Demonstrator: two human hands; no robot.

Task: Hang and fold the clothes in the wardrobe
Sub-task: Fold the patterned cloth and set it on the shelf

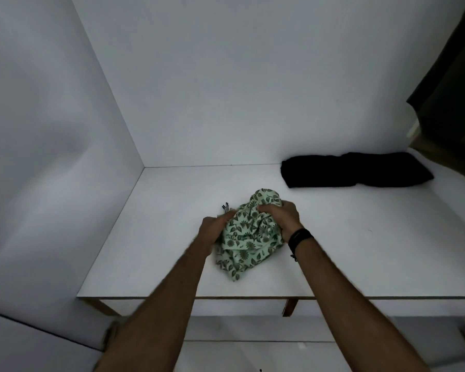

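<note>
Head view. We see a white wardrobe shelf [333, 251] filling the middle of the frame, with white walls behind and to the left. A crumpled green floral garment [248, 237] lies bunched at centre frame, on the shelf and near its front edge. Both hands are on it. The left hand [215, 229] is blurred; it presses into the left side of the bundle, and we cannot tell whether its fingers are curled round the cloth or only laid against it. The right hand [279, 216] sits on the upper right of the bundle, fingers curled and gripping a fold of fabric. A dark wristband [299, 236] shows on the right wrist.

At right of the frame, toward the back of the shelf, a black garment [354, 170] lies already folded, well apart from the green one. A dark cloth [451, 84] hangs at the upper right edge.

We judge the step in hand as gathering or opening out the green garment. Next it calls for spreading the cloth flat, finding its edges, then folding.
</note>
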